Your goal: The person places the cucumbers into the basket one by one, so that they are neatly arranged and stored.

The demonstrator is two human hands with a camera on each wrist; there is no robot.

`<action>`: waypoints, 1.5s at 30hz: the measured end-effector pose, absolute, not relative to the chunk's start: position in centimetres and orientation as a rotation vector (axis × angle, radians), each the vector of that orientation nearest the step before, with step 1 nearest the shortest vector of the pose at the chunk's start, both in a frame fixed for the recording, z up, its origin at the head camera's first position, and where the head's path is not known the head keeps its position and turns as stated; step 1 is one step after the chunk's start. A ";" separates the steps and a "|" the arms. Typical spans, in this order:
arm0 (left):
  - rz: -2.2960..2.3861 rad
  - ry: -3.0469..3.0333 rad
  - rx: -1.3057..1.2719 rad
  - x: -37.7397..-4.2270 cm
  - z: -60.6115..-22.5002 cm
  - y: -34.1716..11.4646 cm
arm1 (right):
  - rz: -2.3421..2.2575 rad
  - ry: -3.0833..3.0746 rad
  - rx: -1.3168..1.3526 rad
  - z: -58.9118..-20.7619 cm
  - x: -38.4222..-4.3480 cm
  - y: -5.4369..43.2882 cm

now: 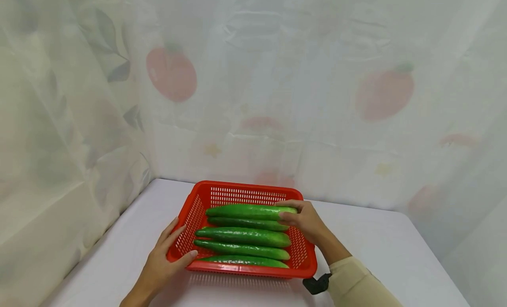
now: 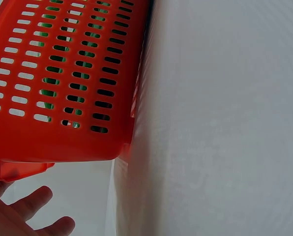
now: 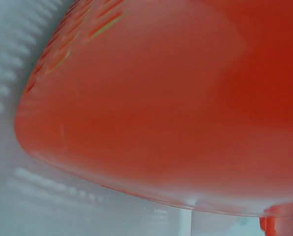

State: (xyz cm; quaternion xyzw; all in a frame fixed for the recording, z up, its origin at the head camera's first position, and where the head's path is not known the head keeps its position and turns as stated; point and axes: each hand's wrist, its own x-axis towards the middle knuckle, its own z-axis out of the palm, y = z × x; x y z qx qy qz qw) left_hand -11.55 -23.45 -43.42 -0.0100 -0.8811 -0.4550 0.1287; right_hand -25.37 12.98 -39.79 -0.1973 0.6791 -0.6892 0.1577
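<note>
A red plastic basket (image 1: 241, 268) with slotted walls holds several long green cucumbers (image 1: 245, 237), lying side by side in a row. My right hand (image 1: 303, 216) reaches over the basket's right side and grips the pale right end of the rearmost cucumber (image 1: 241, 210), thumb in front and fingers behind. At the left rim rests my left hand (image 1: 162, 254), its fingers spread along the side and the thumb over the front left corner. The left wrist view shows the basket's slotted wall (image 2: 63, 73) beside spread fingers (image 2: 33, 201). Basket wall (image 3: 161, 108) fills most of the right wrist view.
The basket stands on a table with a white cover (image 1: 368, 236). A pale curtain (image 1: 277, 78) with fruit prints hangs behind and along the left. Close to the basket's front right corner is a black wrist device (image 1: 317, 284) at the right sleeve.
</note>
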 end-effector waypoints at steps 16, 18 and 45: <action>-1.330 -2.565 -0.015 -11.3 -43.3 -23.6 | -1.867 1.967 -0.530 -40.3 -25.7 11.0; -1.326 -2.567 -0.012 -11.3 -43.3 -23.5 | -1.865 1.969 -0.516 -40.2 -25.6 11.0; -1.275 -2.598 -0.034 -11.3 -43.2 -23.6 | -2.078 1.973 -0.410 -39.5 -24.8 12.0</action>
